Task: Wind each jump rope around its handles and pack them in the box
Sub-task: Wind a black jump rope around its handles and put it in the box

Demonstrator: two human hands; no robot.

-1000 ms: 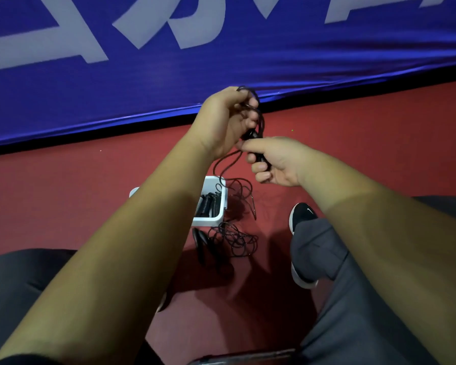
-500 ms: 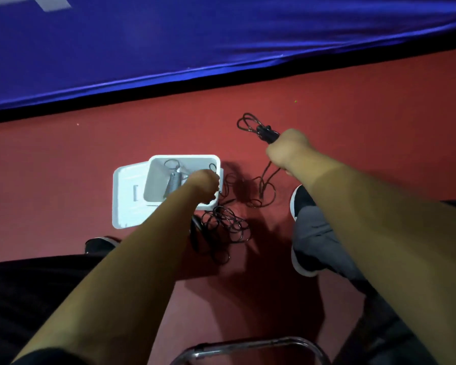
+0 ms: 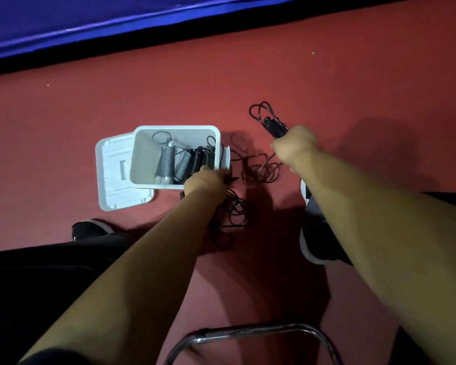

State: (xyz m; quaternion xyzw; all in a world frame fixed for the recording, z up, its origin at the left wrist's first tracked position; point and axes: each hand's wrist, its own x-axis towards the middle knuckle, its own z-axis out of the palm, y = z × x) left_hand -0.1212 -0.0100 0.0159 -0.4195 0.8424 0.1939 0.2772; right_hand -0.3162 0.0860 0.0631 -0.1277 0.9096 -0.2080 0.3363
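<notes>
A white box point(image 3: 177, 129) stands open on the red floor, holding several wound jump ropes point(image 3: 181, 164), grey and black. My left hand point(image 3: 208, 180) is at the box's near right corner, fingers curled round a black handle point(image 3: 232, 179) whose ends stick out on both sides. My right hand point(image 3: 295, 148) grips the black handles of another jump rope point(image 3: 263, 114), with loops sticking out above the fist. Its loose cord point(image 3: 261, 169) trails on the floor between my hands. A second black tangle point(image 3: 234, 212) lies beside my left forearm.
The box's white lid point(image 3: 113, 177) lies flat under its left side. A blue banner point(image 3: 90, 19) runs along the far edge. My shoes point(image 3: 87, 229) point(image 3: 311, 248) rest on the floor, and a metal chair frame point(image 3: 248, 331) curves at the bottom.
Both hands dropped from in front of the banner toward the floor. My left hand let go of the rope and moved to the box's corner; my right keeps its rope.
</notes>
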